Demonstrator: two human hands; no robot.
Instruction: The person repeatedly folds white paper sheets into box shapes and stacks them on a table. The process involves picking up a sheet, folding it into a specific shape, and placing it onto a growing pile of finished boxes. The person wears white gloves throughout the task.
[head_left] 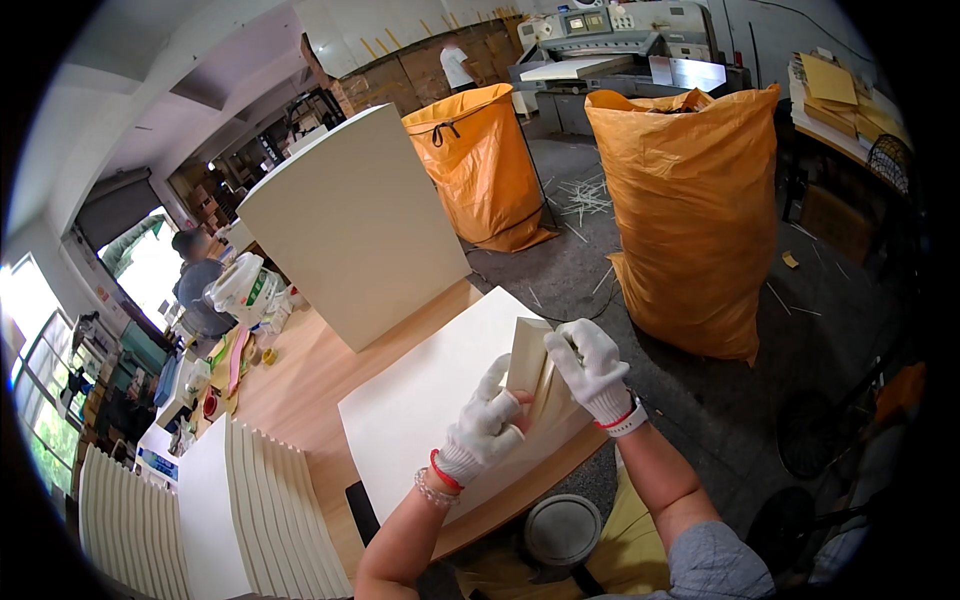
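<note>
Both of my hands wear white knit gloves with red cuffs. Between them is a cream folded card piece (527, 357), tilted up above a large white sheet (425, 400) on the wooden table. My left hand (483, 428) is closed on its lower left side, and some bare fingertips show. At its upper right edge, my right hand (590, 368) pinches the card with bent fingers. The inner folds of the piece are partly hidden by my fingers. A clear bead bracelet is on my left wrist and a pale band on my right.
A tall cream stack (350, 220) stands at the table's far side, and ridged white stacks (270, 510) fill the near left. Two orange sacks (690, 220), (480, 170) stand beyond the table. A round grey stool (563, 528) is below its front edge. Two people are in the background.
</note>
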